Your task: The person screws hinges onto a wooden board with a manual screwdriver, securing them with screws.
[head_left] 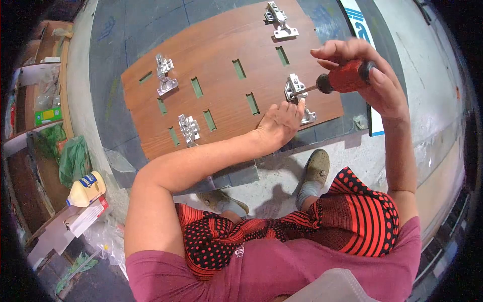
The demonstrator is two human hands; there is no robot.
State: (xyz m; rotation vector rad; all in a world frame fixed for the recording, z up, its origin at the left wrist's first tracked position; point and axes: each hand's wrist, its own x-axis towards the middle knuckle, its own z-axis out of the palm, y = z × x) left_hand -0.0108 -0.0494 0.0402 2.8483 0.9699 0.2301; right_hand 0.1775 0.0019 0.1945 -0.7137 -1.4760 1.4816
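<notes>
My right hand [385,83] is closed round the red and black handle of a screwdriver [347,76], index finger extended past the handle. Its shaft points left and its tip meets a silver cabinet hinge [298,86] on a brown wooden panel [226,55]. My left hand [282,123] is closed at that same hinge, fingertips against its metal beside the screwdriver tip. Whether a screw sits under the tip is hidden. Other hinges stand on the panel: one at the top [279,21], one at the left [165,75] and one at the lower left [188,129], partly covered by my left forearm.
Several rectangular slots [252,103] cut through the panel show green beneath. Under the panel lies a dark grey work surface [113,65]. To the left, wooden shelving [65,95] holds a green bag [74,161], and a yellow glue bottle [86,190] lies near it.
</notes>
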